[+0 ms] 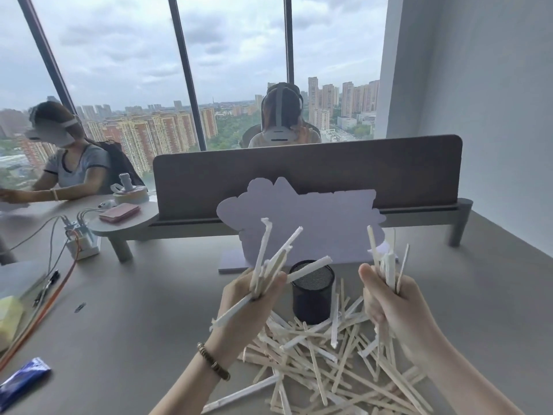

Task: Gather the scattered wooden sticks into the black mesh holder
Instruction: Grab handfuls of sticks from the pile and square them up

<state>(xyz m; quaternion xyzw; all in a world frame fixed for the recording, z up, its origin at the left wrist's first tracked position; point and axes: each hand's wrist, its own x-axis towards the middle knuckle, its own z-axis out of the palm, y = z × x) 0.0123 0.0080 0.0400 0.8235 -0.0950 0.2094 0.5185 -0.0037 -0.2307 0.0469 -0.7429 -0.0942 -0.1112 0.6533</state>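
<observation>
Sticks [317, 351] of pale wood, many in paper sleeves, heaped loose on the grey desk [143, 310] around and in front of the black mesh holder [312, 290], with two further bunches lifted clear in the hands. Far left: a yellow pad, orange cable [49, 298] and blue wrapper [22, 381], well apart from the work and no hindrance. Left hand [248, 304], beaded bracelet at the wrist, clenched around a splayed fan of sticks [275, 262], tips pointing up and outward at differing angles, one long sleeve hanging down below the fist, one tip crossing over the holder's rim. Holder upright, just between the two hands, mouth open, apparently with nothing inside beyond that crossing tip, though the mesh hides the bottom. Right hand [389, 298] likewise clenched on a tighter upright bundle [386, 259], more sticks trailing beneath the palm. Likely trouble from here: fanned ends catching the rim and not entering together, spilling back onto the pile; a light holder ringed by loose sticks tipping if struck sideways by either bunch; both hands arriving at one narrow mouth at once and jamming. Squaring each bunch before lowering, one hand at a time, probably safest. Bulk of the heap untouched, so task judged early.
</observation>
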